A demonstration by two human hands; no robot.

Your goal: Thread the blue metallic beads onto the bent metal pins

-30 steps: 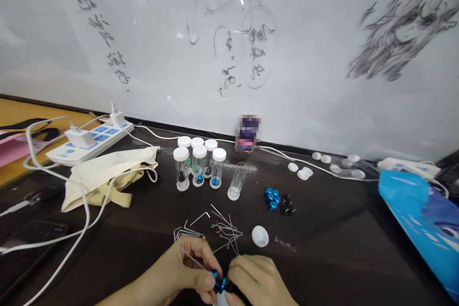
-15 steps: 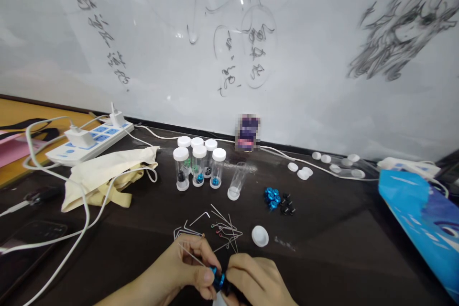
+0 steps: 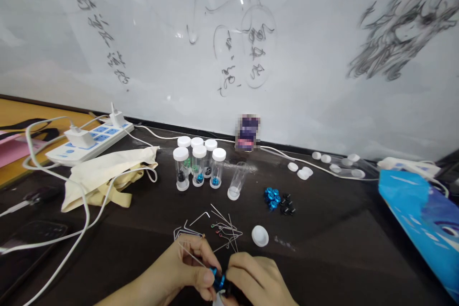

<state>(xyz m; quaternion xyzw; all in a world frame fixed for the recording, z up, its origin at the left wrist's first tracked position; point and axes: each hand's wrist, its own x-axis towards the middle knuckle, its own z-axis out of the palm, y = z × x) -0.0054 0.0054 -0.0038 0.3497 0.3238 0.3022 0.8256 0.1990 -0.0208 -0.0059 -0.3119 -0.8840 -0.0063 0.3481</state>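
Note:
At the bottom centre my left hand [image 3: 182, 267] is closed, pinching a small shiny blue metal part [image 3: 218, 279] between thumb and fingers. A thin straight metal rod [image 3: 190, 253] runs from beside that part up across the same hand. My right hand [image 3: 258, 277] is curled closed against the blue part's right side, around a dark piece mostly covered by its fingers. Below the fingertips a bit of something white [image 3: 218, 299] shows, cut off by the frame's edge. Bent metal rods [image 3: 229, 229] and hex keys [image 3: 186, 230] lie just beyond the hands.
Capped clear tubes [image 3: 217, 167] stand at the back, beside an open tube [image 3: 236, 181]. Blue metal parts [image 3: 272, 198] and black screws [image 3: 287, 204] lie right of them, with a white cap [image 3: 260, 236] nearer. A power strip [image 3: 89, 143], cloth pouch [image 3: 107, 172] and cables are left; a blue bag [image 3: 412, 215] is right.
Both hands stay in almost the same place, with the blue part between them. The white bit beneath the fingertips has shifted slightly. Everything else on the table is unchanged.

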